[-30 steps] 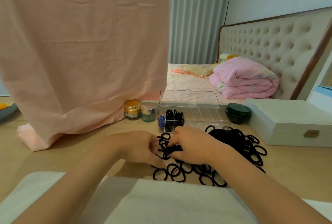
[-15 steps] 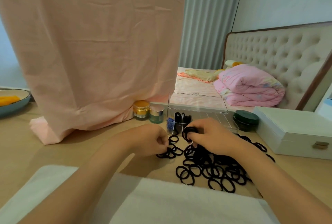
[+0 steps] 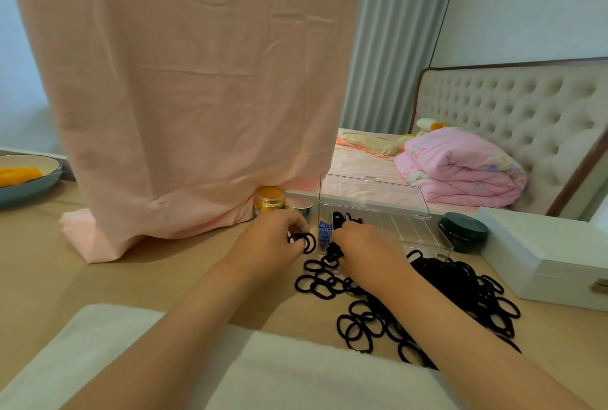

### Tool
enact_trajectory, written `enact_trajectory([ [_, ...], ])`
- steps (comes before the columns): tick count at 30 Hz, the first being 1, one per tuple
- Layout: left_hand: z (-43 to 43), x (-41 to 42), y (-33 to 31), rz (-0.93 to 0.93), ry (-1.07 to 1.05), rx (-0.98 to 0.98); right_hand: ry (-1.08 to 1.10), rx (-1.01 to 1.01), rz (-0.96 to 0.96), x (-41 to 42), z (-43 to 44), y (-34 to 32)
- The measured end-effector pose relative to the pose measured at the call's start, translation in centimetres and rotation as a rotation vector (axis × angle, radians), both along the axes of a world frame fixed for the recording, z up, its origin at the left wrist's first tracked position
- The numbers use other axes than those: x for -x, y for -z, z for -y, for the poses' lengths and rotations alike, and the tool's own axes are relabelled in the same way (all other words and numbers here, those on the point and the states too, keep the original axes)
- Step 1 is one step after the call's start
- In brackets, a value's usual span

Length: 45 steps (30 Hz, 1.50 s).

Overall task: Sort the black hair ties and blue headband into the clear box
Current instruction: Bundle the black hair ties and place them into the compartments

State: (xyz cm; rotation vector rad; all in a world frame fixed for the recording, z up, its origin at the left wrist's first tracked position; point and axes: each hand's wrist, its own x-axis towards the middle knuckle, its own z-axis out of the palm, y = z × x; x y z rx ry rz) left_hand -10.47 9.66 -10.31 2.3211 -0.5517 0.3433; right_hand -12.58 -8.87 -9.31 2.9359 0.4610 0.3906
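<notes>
We find the black hair ties (image 3: 444, 288) spread in a loose heap on the table (image 3: 164, 278), near and right of the clear box (image 3: 411, 228), whose lid stands open on its far side. Our left hand (image 3: 269, 243) has its fingers curled round a few ties, just left of the box. Our right hand (image 3: 365, 251) curls its fingers round a clump at the box's near left corner. The blue headband (image 3: 325, 231) sits in the leftmost compartment, with more black ties in the next. A green jar (image 3: 464, 235) stands right of the box.
</notes>
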Motion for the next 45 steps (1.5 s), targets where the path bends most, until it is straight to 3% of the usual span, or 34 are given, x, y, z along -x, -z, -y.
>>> enact_trajectory([
  [2,0.5,0.0,0.3,-0.020,0.037,-0.075,-0.043,0.006,-0.075,-0.2,0.1,0.4],
  [6,0.6,0.1,0.2,-0.276,0.205,-0.261,-0.060,-0.105,-0.333,0.4,1.2,0.2],
  [10,0.6,0.2,-0.3,-0.273,0.221,-0.388,-0.022,-0.202,-0.480,1.4,1.8,-0.4],
  [18,0.6,-0.3,0.2,-0.159,0.178,-0.507,-0.014,-0.096,-0.264,1.8,-0.4,0.6],
  [24,0.0,-0.6,0.4,-0.183,0.101,-0.392,-0.026,-0.047,-0.234,1.9,0.6,0.0],
  [26,0.1,-0.5,0.3,-0.192,0.084,-0.329,-0.033,-0.233,-0.312,1.9,1.6,-0.5],
  [30,0.9,-0.4,0.7,-0.185,0.030,-0.194,-0.060,-0.822,-0.469,2.1,2.8,-2.0],
  [34,1.9,0.2,0.3,-0.410,0.133,0.177,-0.058,-1.212,-0.566,2.8,1.9,-2.6],
  [41,1.6,0.5,-0.5,-0.909,0.369,0.637,0.125,-1.180,-0.374,2.0,1.1,-0.9],
  [45,1.6,0.5,-0.4,-0.802,0.376,0.437,0.179,-1.056,-0.326,2.0,0.7,-0.7],
])
